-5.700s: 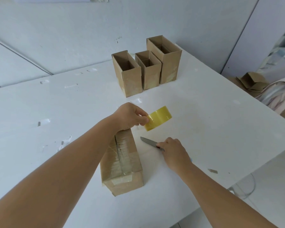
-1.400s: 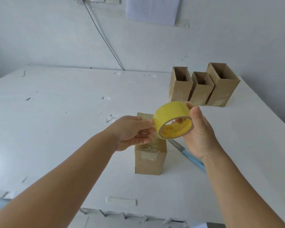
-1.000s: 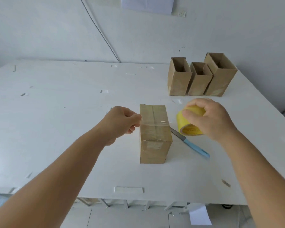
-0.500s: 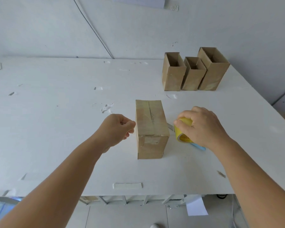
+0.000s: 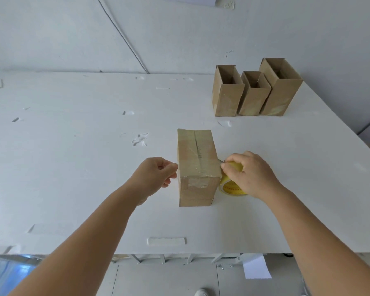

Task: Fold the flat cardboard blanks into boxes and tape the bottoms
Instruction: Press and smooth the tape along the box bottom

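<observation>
Lying bottom-up near the middle of the white bench [image 5: 73,167], the cardboard box [image 5: 195,167] is flanked by both hands. At its left edge, the left hand [image 5: 155,178] is curled, thumb and forefinger pinched together at what appears to be a tape end, hard to make out. A clear strip is seen across the box's taped top seam. Against the right side, the yellow tape roll [image 5: 231,184] is gripped by the right hand [image 5: 249,174], fingers closed over it. Farther back on the right, three open boxes [image 5: 254,92] are stood upright, side by side.
</observation>
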Demonstrator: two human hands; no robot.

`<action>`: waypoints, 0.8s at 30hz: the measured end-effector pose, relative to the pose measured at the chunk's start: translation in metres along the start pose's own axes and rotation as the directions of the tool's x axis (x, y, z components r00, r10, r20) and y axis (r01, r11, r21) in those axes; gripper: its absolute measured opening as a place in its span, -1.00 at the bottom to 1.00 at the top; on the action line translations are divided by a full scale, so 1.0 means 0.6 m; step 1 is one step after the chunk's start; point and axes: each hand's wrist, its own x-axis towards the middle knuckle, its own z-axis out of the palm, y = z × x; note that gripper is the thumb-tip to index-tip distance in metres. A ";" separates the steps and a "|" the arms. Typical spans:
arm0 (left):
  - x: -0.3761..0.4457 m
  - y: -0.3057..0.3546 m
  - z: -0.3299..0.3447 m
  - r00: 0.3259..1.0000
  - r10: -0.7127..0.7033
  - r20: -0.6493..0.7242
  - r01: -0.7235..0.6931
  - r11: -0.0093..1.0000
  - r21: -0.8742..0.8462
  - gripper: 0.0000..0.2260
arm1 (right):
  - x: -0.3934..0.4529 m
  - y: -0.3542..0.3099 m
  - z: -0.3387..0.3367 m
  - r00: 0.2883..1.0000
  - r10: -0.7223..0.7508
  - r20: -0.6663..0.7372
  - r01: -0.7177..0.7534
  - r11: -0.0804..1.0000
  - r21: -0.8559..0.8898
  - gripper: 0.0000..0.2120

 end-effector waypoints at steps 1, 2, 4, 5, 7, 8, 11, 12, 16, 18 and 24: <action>0.002 -0.003 0.004 1.000 -0.012 0.020 0.013 0.999 -0.030 -0.87 | 0.000 0.000 0.006 1.000 0.009 0.005 -0.009 1.000 0.023 -0.71; 0.004 -0.006 0.006 0.999 -0.034 0.041 0.037 0.997 -0.073 -0.87 | 0.000 0.000 0.010 1.000 0.012 0.002 -0.012 0.999 0.033 -0.71; 0.006 -0.012 0.004 0.990 -0.112 0.081 0.123 0.981 -0.147 -0.81 | 0.000 0.001 0.013 1.000 0.010 -0.012 -0.010 1.000 0.025 -0.70; 0.005 -0.018 0.003 0.981 -0.166 0.100 0.179 0.974 -0.141 -0.75 | -0.002 0.003 0.014 1.000 0.007 -0.017 -0.007 1.000 0.021 -0.70; -0.003 -0.034 0.006 0.960 -0.252 0.123 0.260 0.964 -0.054 -0.67 | -0.003 0.003 0.016 1.000 0.009 -0.025 -0.008 1.000 0.015 -0.71; -0.007 -0.041 0.011 0.955 -0.275 0.114 0.279 0.960 -0.013 -0.65 | -0.003 0.003 0.016 1.000 0.014 -0.027 -0.014 1.000 0.011 -0.72; -0.015 -0.050 0.030 0.977 -0.212 -0.036 0.214 0.974 0.079 -0.67 | -0.002 0.001 0.017 1.000 0.020 -0.020 -0.021 1.000 -0.006 -0.72; -0.017 -0.050 0.033 0.984 -0.144 -0.108 0.156 0.981 0.117 -0.73 | -0.002 0.000 0.017 1.000 0.022 -0.018 -0.022 1.000 -0.009 -0.72; -0.055 -0.030 0.049 0.963 0.211 -0.166 -0.209 0.978 0.027 -0.69 | -0.005 -0.001 0.020 0.999 0.037 -0.039 -0.038 0.999 -0.020 -0.72; -0.082 -0.013 0.067 0.939 0.344 -0.017 -0.344 0.934 -0.100 -0.72 | -0.007 -0.002 0.021 0.998 0.040 -0.039 -0.041 0.999 -0.035 -0.71; -0.070 -0.013 0.063 0.935 0.274 0.226 -0.245 0.958 -0.146 -0.74 | -0.009 -0.005 0.018 0.998 0.058 -0.032 -0.060 0.997 -0.043 -0.73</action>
